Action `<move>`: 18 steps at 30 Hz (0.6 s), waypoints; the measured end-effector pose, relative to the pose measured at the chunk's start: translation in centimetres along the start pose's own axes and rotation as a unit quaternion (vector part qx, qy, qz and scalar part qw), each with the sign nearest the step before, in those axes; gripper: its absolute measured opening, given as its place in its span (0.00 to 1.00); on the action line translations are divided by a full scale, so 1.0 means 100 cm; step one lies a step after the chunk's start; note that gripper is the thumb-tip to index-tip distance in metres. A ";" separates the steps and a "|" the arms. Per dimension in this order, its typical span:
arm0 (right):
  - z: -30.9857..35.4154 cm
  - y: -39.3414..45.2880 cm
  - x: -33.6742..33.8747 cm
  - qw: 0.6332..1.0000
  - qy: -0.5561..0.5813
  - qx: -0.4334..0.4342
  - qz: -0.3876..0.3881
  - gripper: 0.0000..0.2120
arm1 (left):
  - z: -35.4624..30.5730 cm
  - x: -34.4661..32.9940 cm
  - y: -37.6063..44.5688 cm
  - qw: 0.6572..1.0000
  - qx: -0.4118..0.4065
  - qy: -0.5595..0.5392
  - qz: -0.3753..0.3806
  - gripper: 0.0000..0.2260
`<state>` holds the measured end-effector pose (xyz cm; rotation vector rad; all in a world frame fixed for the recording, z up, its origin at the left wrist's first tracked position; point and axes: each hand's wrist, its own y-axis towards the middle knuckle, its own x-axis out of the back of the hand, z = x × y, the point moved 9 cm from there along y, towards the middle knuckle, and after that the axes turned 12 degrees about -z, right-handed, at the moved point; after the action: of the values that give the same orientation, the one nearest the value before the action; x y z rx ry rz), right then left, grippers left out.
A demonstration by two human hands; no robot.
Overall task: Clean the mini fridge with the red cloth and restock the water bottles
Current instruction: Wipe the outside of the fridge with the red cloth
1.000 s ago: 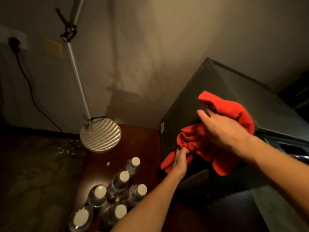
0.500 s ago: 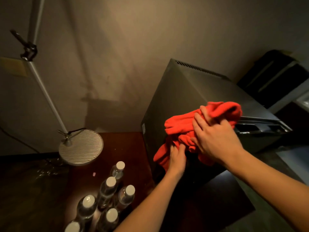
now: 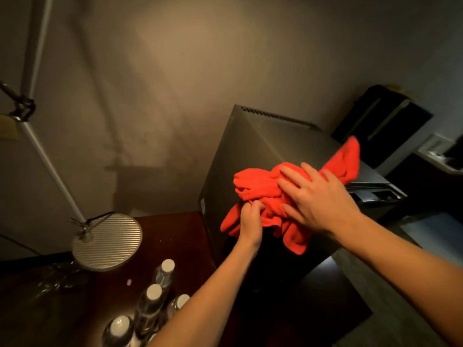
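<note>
1. The red cloth (image 3: 260, 186) lies bunched on the top front-left corner of the mini fridge (image 3: 273, 141). One part of it hangs down over the front edge, and one end stretches to the right, toward the far side of the top. I think it is bunched like this because the person is gathering it into a pad for wiping.

2. The right hand (image 3: 318, 196) lies flat on top of the cloth. Its fingers (image 3: 290, 174) are straight and a little spread, and they press the cloth down on the fridge top. The cloth is under the palm and shows on both sides of the hand.

3. The left hand (image 3: 250, 219) comes from below, at the hanging part. Its fingers are curled into the folds and pinch the cloth at the edge of the fridge, probably to pull the loose part up.

4. The fridge stands on a dark wooden surface (image 3: 175, 229), with its back near the wall.

5. The water bottles (image 3: 152, 304) stand together on this surface, left of the fridge and well apart from the cloth. It seems they wait there for restocking, which is not yet begun.

6. Behind the bottles stands a lamp base (image 3: 107, 241), round and ribbed.
</note>
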<state>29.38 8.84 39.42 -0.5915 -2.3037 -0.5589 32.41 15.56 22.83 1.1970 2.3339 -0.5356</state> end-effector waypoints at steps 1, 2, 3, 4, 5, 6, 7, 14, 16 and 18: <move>-0.002 -0.005 0.000 1.000 0.018 -0.017 0.005 0.28 | -0.008 -0.004 -0.005 1.000 0.001 -0.001 0.013 0.07; -0.002 -0.010 -0.002 0.999 0.034 -0.030 0.003 0.28 | -0.014 -0.008 -0.012 0.999 0.003 -0.020 0.030 0.07; 0.001 -0.015 -0.002 0.998 0.043 -0.042 -0.006 0.27 | -0.015 -0.010 -0.016 0.998 0.007 -0.043 0.043 0.10; 0.004 -0.021 -0.002 0.997 0.048 -0.052 -0.022 0.26 | -0.017 -0.011 -0.020 0.997 0.005 -0.058 0.059 0.16; 0.010 -0.027 0.001 0.997 0.047 -0.055 -0.041 0.25 | -0.014 -0.010 -0.022 0.997 -0.008 -0.044 0.067 0.21; 0.016 -0.033 0.003 0.996 0.044 -0.053 -0.063 0.24 | -0.011 -0.009 -0.026 0.997 -0.027 -0.023 0.070 0.24; 0.022 -0.037 0.006 0.995 0.036 -0.050 -0.079 0.22 | -0.007 -0.005 -0.031 0.997 -0.036 -0.006 0.062 0.24; 0.073 -0.059 -0.025 0.995 -0.040 0.070 -0.053 0.20 | 0.061 0.025 -0.059 0.995 0.031 0.093 -0.013 0.16; 0.084 -0.070 -0.043 0.994 -0.055 0.090 -0.025 0.22 | 0.077 0.036 -0.067 0.993 0.047 0.111 -0.016 0.16; 0.091 -0.078 -0.051 0.993 -0.058 0.105 0.003 0.20 | 0.084 0.043 -0.073 0.993 0.048 0.111 -0.016 0.14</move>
<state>23.85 6.11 27.92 -0.5411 -2.4296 -0.2787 25.98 9.92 14.55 1.3243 2.5422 -0.5576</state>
